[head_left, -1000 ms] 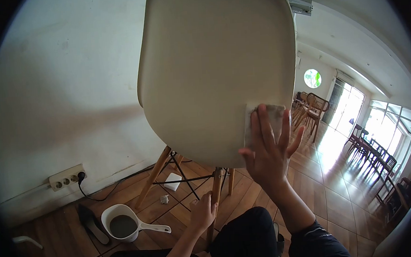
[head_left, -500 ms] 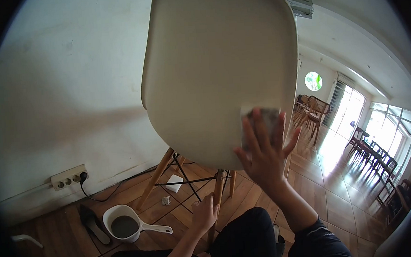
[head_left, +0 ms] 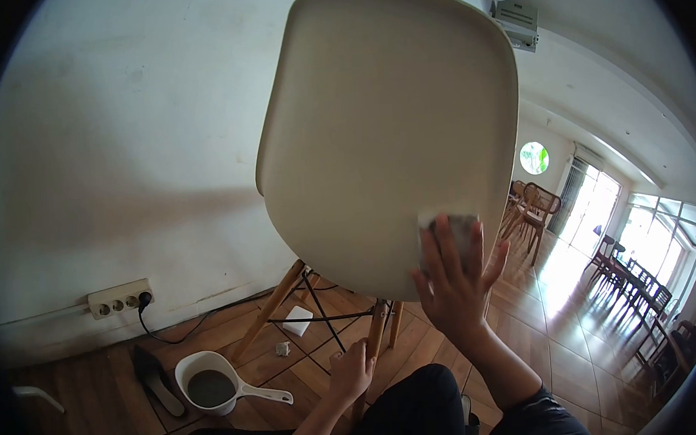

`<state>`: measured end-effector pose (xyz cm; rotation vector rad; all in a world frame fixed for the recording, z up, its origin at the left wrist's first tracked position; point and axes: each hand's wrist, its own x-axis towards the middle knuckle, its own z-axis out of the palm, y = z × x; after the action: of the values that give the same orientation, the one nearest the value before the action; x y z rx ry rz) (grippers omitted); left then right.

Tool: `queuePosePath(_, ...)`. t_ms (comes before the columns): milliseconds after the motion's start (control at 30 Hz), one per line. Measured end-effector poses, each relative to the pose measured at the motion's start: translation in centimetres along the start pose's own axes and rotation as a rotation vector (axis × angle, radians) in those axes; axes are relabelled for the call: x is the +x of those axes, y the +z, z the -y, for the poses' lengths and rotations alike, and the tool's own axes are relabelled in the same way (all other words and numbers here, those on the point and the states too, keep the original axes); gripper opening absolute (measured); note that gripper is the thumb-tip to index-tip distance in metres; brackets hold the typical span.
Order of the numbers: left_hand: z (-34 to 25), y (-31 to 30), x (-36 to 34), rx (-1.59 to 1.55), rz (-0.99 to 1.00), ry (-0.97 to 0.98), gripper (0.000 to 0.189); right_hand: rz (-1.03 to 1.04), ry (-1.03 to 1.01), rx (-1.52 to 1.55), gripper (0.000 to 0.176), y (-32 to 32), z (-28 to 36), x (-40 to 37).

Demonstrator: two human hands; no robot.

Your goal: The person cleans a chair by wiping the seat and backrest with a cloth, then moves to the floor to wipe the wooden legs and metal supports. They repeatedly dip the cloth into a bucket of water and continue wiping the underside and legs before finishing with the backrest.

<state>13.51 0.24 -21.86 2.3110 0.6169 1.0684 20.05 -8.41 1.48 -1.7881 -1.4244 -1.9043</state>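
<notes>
A beige chair with wooden legs stands in front of me, the broad back of its shell facing me. With fingers spread, my right hand presses a greyish-white sponge or pad flat against the lower right of the shell. My left hand is wrapped round a wooden chair leg below the shell. On the floor to the left sits a white long-handled dipper holding greyish liquid.
Beside the dipper lies a dark shoe. A white block and a crumpled scrap are on the floor near the chair legs. A power strip with a plugged cable is at the left wall. Wooden chairs stand farther back.
The chair shell appears lower and farther right in view. My right hand and the pad have shifted slightly down and right. My left hand still grips the leg.
</notes>
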Motion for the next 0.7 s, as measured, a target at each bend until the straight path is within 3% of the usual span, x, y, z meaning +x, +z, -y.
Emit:
queuePosePath(133, -0.4, -0.4, 0.0, 0.066, -0.028, 0.013, 0.034, -0.072, -0.06, -0.063, 0.051, -0.3, -1.3, 1.2)
queuePosePath(200, -0.7, -0.4, 0.1, 0.056, -0.066, 0.03, 0.033, -0.116, -0.007, -0.064, 0.051, -1.0, -1.5, 5.1)
queuePosePath(400, -0.6, -0.4, 0.0, 0.05, -0.052, 0.025, 0.034, -0.326, -0.096, -0.092, 0.047, -3.8, -2.2, 16.3)
queuePosePath(700, -0.3, -0.2, 0.1, 0.078, -0.072, 0.044, 0.033, -0.375, -0.167, -0.13, 0.043, -4.0, -4.1, 13.7)
